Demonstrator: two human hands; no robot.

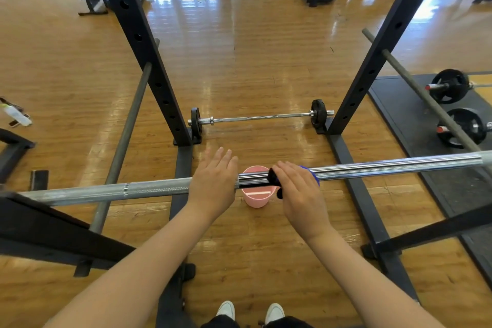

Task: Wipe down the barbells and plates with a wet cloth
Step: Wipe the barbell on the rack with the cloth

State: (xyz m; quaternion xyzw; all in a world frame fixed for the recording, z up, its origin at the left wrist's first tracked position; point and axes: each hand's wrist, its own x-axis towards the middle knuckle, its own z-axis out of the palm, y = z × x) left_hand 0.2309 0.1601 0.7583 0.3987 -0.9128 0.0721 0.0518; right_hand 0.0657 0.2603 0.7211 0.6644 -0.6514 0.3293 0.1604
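- A chrome barbell (372,166) is running across the lower middle of the frame, from the left edge to the right edge, resting on the black rack (149,61) whose two uprights are rising toward the upper left and upper right.
- The left hand (213,181) is lying flat on top of the bar just left of centre, its fingers straight, close together and pointing away from the person, not curling round the bar.
- The right hand (298,189) is pressing down on the bar just right of centre, its fingers bent over a cloth (310,174) that is showing blue at the right of the hand and dark at the fingertips; the cloth is lying against the bar under the palm.
- A pink bucket (257,198) is standing on the wooden floor (239,48) directly below the bar, between the two hands in the frame.
- A second barbell (261,116) with a small black plate at each end is lying on the floor between the rack's uprights, in the middle of the frame.
- Two more loaded bar ends with black plates (450,86) are sitting on a dark mat (399,104) at the right edge.
- A pair of white shoes (226,310) is showing at the bottom centre.
- A pale bottle (16,114) is lying at the left edge.
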